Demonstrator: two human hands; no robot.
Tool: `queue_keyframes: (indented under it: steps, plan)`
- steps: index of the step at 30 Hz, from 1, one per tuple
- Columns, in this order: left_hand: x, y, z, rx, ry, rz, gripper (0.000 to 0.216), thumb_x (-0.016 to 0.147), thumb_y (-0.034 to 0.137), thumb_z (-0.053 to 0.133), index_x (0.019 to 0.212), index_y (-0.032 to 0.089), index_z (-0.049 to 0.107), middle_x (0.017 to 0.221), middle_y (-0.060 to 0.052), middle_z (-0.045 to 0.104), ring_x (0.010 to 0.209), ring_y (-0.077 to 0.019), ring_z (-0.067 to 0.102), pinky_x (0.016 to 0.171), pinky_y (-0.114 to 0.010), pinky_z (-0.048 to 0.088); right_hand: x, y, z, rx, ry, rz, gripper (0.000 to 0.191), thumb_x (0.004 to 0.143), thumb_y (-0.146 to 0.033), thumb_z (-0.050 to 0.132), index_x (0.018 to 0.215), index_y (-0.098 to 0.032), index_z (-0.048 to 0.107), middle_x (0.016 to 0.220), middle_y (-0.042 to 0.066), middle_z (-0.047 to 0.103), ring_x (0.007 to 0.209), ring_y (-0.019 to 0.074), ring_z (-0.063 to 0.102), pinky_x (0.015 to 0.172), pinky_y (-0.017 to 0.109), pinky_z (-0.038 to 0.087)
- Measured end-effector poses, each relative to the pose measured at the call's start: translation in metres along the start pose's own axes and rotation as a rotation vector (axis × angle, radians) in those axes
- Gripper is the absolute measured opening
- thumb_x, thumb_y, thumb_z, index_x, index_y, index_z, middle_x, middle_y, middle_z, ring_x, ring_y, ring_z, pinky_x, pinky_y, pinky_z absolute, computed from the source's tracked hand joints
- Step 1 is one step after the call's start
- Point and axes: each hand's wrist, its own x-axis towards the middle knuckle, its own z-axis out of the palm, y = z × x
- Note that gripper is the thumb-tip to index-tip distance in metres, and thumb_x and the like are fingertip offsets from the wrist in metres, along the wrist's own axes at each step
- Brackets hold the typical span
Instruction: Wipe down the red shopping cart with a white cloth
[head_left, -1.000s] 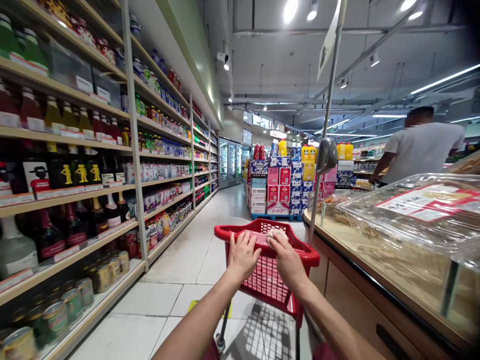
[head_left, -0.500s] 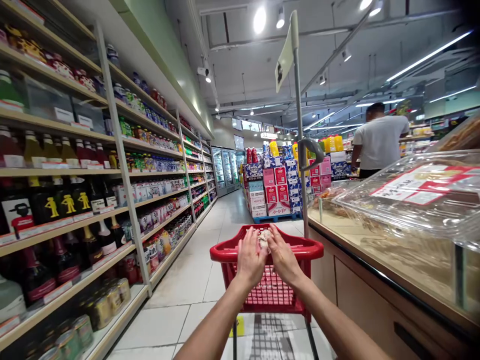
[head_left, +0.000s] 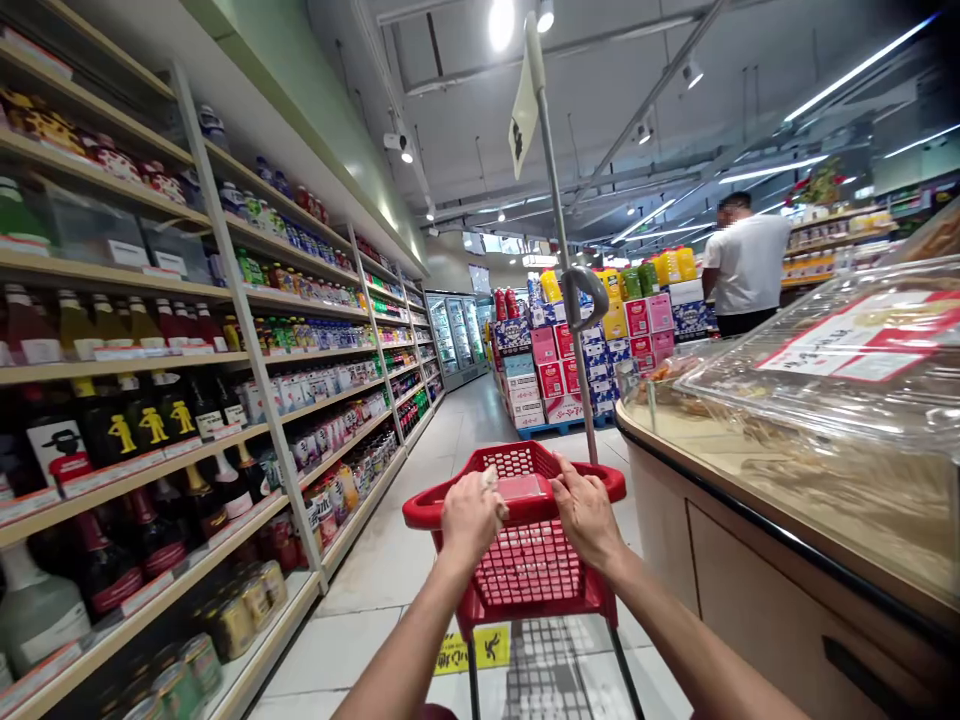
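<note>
While the left hand [head_left: 472,515] curls around a pale crumpled wad [head_left: 490,477] at the handle [head_left: 529,511] of a red shopping cart [head_left: 529,570], the right hand [head_left: 586,512] rests bent-fingered on the same bar; how firmly it grips cannot be told. The cart stands directly before the person, between drink shelves [head_left: 225,245] and a curved counter [head_left: 750,560]. Even pressure from both hands would probably steer best, the wad tucked in and the cart's right side clear of the counter. Beneath it, a yellow floor notice [head_left: 491,646] shows Chinese characters, including "心地", and a slipping figure, partly hidden by a cart leg. Yellow figures mark dark bottles [head_left: 154,425] at left; a red-and-white label [head_left: 862,335] tops a clear container, its print too blurred to read, as on the stacked cartons [head_left: 555,375] ahead.
</note>
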Motion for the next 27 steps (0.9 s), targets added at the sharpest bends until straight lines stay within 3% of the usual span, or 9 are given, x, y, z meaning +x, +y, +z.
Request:
queue_keyframes:
  steps: [5, 7, 11, 13, 17, 19, 23, 26, 27]
  plan:
    - [-0.004, 0.022, 0.02, -0.033, 0.043, 0.478, 0.032, 0.079, 0.017, 0.044, 0.108, 0.02, 0.055, 0.114, -0.006, 0.06, 0.112, -0.0196, 0.048, 0.103, -0.039, 0.033, 0.001, 0.005, 0.004, 0.021, 0.004, -0.013, 0.051, 0.09, -0.041, 0.024, 0.126, -0.013, 0.044, 0.097, 0.01, 0.065, 0.089, 0.0214, 0.058, 0.083, 0.038, 0.04]
    - [-0.007, -0.002, 0.014, -0.034, 0.076, 0.42, 0.034, 0.079, 0.014, 0.041, 0.109, 0.021, 0.054, 0.113, -0.004, 0.06, 0.111, -0.0179, 0.05, 0.101, -0.039, 0.036, 0.002, 0.009, 0.001, 0.058, -0.025, 0.008, 0.051, 0.089, -0.042, 0.026, 0.127, -0.014, 0.044, 0.096, 0.009, 0.065, 0.089, 0.0215, 0.058, 0.082, 0.037, 0.042]
    - [-0.008, -0.044, 0.0, 0.038, 0.171, 0.001, 0.035, 0.077, 0.011, 0.04, 0.108, 0.017, 0.055, 0.11, -0.008, 0.061, 0.106, -0.0199, 0.053, 0.094, -0.039, 0.043, 0.001, 0.006, 0.0, 0.086, -0.038, 0.029, 0.051, 0.089, -0.042, 0.025, 0.126, -0.015, 0.045, 0.102, 0.009, 0.064, 0.09, 0.0218, 0.058, 0.082, 0.038, 0.043]
    - [-0.008, -0.033, 0.007, 0.046, 0.173, 0.053, 0.034, 0.077, 0.011, 0.041, 0.107, 0.017, 0.056, 0.11, -0.008, 0.061, 0.108, -0.0204, 0.052, 0.095, -0.039, 0.042, -0.001, 0.002, 0.003, 0.081, -0.007, 0.025, 0.051, 0.089, -0.042, 0.023, 0.125, -0.015, 0.047, 0.106, 0.01, 0.063, 0.092, 0.0222, 0.058, 0.083, 0.039, 0.043]
    - [-0.007, 0.004, 0.024, -0.037, 0.135, 0.481, 0.029, 0.079, 0.013, 0.043, 0.104, 0.019, 0.056, 0.111, -0.005, 0.061, 0.11, -0.0185, 0.05, 0.101, -0.038, 0.037, -0.007, 0.004, 0.006, 0.081, -0.008, -0.032, 0.046, 0.089, -0.04, 0.026, 0.12, -0.016, 0.05, 0.107, 0.01, 0.063, 0.096, 0.0221, 0.057, 0.087, 0.042, 0.041]
    - [-0.006, -0.007, 0.018, -0.061, 0.131, 0.438, 0.029, 0.079, 0.013, 0.043, 0.103, 0.021, 0.056, 0.11, -0.004, 0.061, 0.109, -0.0173, 0.051, 0.099, -0.036, 0.039, -0.01, 0.006, 0.004, 0.059, 0.008, -0.057, 0.042, 0.089, -0.037, 0.026, 0.114, -0.018, 0.054, 0.111, 0.009, 0.062, 0.101, 0.0218, 0.055, 0.094, 0.045, 0.036]
    - [-0.004, -0.053, -0.002, -0.033, 0.202, 0.021, 0.035, 0.076, 0.008, 0.035, 0.105, 0.016, 0.055, 0.102, -0.009, 0.062, 0.096, -0.0204, 0.057, 0.085, -0.039, 0.048, -0.015, 0.008, 0.003, 0.047, 0.079, -0.046, 0.041, 0.09, -0.034, 0.025, 0.112, -0.017, 0.054, 0.113, 0.008, 0.061, 0.106, 0.0208, 0.052, 0.099, 0.048, 0.028]
    - [-0.008, -0.037, 0.011, -0.047, 0.193, 0.087, 0.036, 0.077, 0.008, 0.036, 0.105, 0.019, 0.055, 0.102, -0.005, 0.062, 0.099, -0.0174, 0.056, 0.09, -0.035, 0.046, -0.017, 0.008, 0.005, 0.048, 0.117, -0.027, 0.042, 0.089, -0.035, 0.025, 0.116, -0.016, 0.051, 0.109, 0.009, 0.062, 0.102, 0.0205, 0.054, 0.099, 0.048, 0.027]
    - [-0.01, -0.024, 0.019, -0.061, 0.161, 0.265, 0.037, 0.076, 0.007, 0.037, 0.106, 0.02, 0.055, 0.106, -0.005, 0.062, 0.104, -0.0168, 0.053, 0.095, -0.036, 0.042, -0.018, 0.009, 0.005, 0.046, 0.113, -0.033, 0.042, 0.089, -0.036, 0.026, 0.117, -0.016, 0.05, 0.107, 0.009, 0.063, 0.1, 0.0206, 0.055, 0.099, 0.048, 0.027]
